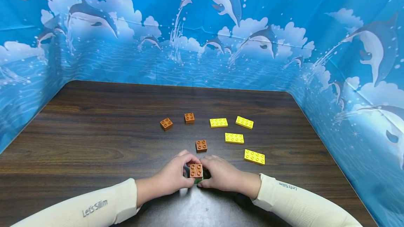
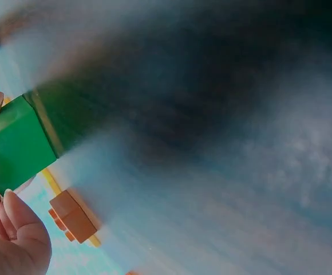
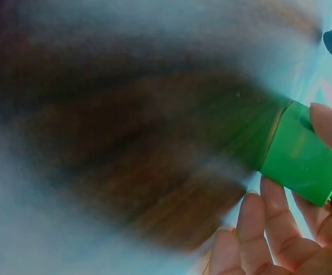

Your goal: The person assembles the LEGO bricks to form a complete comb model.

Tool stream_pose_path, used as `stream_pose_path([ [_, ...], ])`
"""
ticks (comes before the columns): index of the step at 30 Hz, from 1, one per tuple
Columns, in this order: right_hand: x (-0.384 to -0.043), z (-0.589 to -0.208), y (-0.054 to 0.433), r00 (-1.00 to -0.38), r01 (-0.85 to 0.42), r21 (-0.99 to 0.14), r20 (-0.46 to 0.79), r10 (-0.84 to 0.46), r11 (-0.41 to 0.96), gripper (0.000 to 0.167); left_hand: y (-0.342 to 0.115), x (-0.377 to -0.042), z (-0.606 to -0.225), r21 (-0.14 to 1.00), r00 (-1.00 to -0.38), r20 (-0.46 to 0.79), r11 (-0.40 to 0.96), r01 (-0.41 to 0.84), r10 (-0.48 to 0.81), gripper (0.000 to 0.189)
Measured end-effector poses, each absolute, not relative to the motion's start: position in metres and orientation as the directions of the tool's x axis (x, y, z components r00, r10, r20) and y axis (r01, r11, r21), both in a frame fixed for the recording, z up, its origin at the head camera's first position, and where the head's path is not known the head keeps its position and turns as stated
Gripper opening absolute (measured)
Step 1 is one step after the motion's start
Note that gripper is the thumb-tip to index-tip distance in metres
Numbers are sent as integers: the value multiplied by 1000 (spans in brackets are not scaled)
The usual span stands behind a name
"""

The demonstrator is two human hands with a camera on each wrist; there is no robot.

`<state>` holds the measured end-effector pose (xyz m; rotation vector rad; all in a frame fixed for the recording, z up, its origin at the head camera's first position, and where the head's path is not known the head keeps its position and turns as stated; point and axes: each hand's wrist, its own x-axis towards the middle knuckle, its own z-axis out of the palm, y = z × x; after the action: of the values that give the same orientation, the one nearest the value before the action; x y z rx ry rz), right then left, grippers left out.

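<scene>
Near the table's front edge stands a small stack: an orange-brown toy brick on top of a green block. From the left, my left hand grips the stack between thumb and fingers; in the left wrist view its thumb lies against the green block and a fingertip sits at the joint with the brick. Opposite it, my right hand holds the same stack, thumb in front and fingers behind. In the right wrist view those fingertips reach the green block's lower edge. The hands partly hide the green block in the head view.
Just beyond the hands lies an orange-brown brick. Two more, one angled brick and one straighter brick, are farther back. Several flat yellow bricks lie to the right. A blue dolphin-print curtain borders the dark wooden table.
</scene>
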<state>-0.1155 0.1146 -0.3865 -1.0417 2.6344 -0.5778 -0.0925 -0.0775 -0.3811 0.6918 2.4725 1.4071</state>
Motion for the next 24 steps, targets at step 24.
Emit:
stream_pose_path([
  [24,-119,-387,115,-710,-558,-506,-118,-694,658,38,-76,-101,-383,871,-853,37,401,283,521,36],
])
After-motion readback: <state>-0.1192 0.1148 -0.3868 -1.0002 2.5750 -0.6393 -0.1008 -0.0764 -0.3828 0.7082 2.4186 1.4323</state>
